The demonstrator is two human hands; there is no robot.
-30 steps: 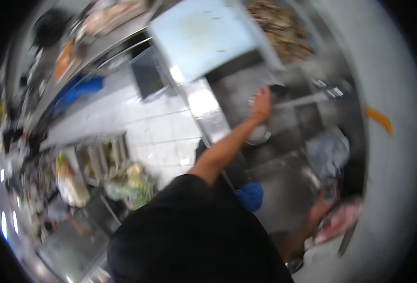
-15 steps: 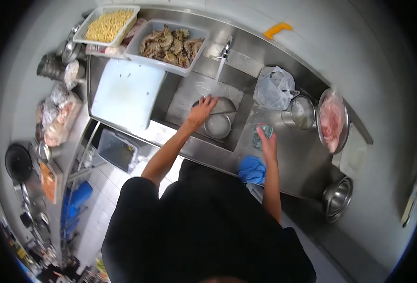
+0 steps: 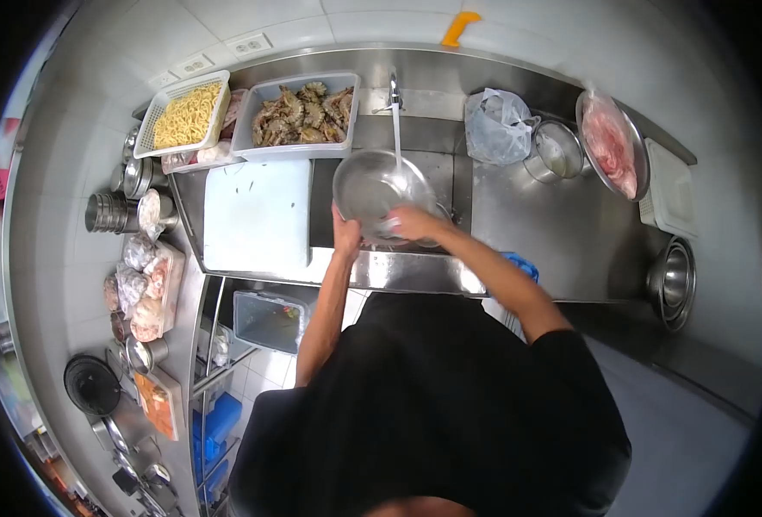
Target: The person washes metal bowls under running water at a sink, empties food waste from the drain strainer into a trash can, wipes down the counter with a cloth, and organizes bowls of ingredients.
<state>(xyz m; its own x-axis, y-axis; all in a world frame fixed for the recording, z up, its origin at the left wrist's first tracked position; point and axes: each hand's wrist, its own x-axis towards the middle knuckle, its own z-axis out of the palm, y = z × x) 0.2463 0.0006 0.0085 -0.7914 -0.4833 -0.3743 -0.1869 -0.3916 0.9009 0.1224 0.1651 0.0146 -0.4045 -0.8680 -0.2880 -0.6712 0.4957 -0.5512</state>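
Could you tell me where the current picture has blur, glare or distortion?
Head view: fisheye curvature bends the steel counter, with black corners; same head view: glare whitens the sink's front edge; head view again: the right hand looks blurred, probably by motion.

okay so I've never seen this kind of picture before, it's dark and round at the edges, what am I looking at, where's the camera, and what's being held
There's no machine here, just a person with two bare hands. The camera is worn on the person's head and looks forward and down, so the black shirt fills the bottom.

The left hand holds a metal bowl by its rim, over the sink, with water running in from the tap. The right hand is at the bowl too; blur hides what it may hold.

To the left are a white board, noodles and shrimp-like seafood. On the right, a plastic bag and raw meat sit along the steel counter.
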